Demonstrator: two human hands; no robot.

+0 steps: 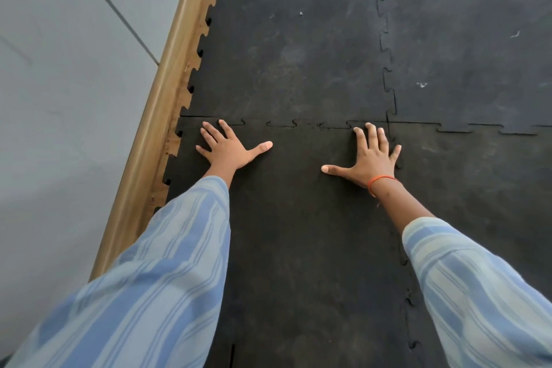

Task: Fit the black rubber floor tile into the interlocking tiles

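Striped blue sleeves (167,278) filled the bottom of the frame, both my arms reaching up toward the middle. Beneath them lay the black rubber floor tile (298,233), flat on the floor and running from the bottom edge up to the toothed seam (298,124) across the centre.

My left hand (228,146) rested spread and flat near the tile's upper left corner, fingers pointing up toward the seam, gripping nothing. My right hand (370,155), an orange thread (380,179) at the wrist, lay likewise splayed, palm down, near the upper right corner, its fingertips just short of the seam.

So the joint I was working lay straight ahead of both hands, running left to right, with the neighbouring tile (298,54) beyond it. Along the middle of that seam some tabs looked not quite seated; a thin dark line showed there. I judged the next press belonged between my hands, and either could reach it equally.

At the left, the tile's teeth met a wooden skirting (167,98) below the grey wall (59,98). On the right, the side seam (403,260) ran down beneath my right forearm.
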